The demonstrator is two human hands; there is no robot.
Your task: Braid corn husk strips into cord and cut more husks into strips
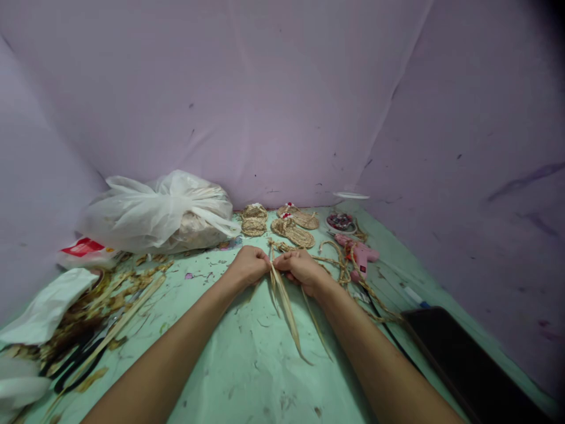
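My left hand [249, 266] and my right hand [302, 271] meet in the middle of the green surface, both closed in a pinch. Between their fingertips they hold dried plant fibre strips [286, 303], whose pale loose ends hang down toward me. A thin strip also trails below my right hand. Just beyond the fingers, a braided fibre cord [338, 259] runs off to the right in loops. Behind my hands lie small woven sandals [293, 232], some with red and white decorations, and another woven pair [253, 221] to their left.
On the left are a stuffed white plastic bag [163, 212], black-handled scissors [79, 365] and scattered dried fibre [110, 294]. To the right sit a pink glue gun [362, 256], a tub of small colourful pieces [341, 222] and a dark tablet-like slab [468, 365]. Purple walls enclose the back and sides.
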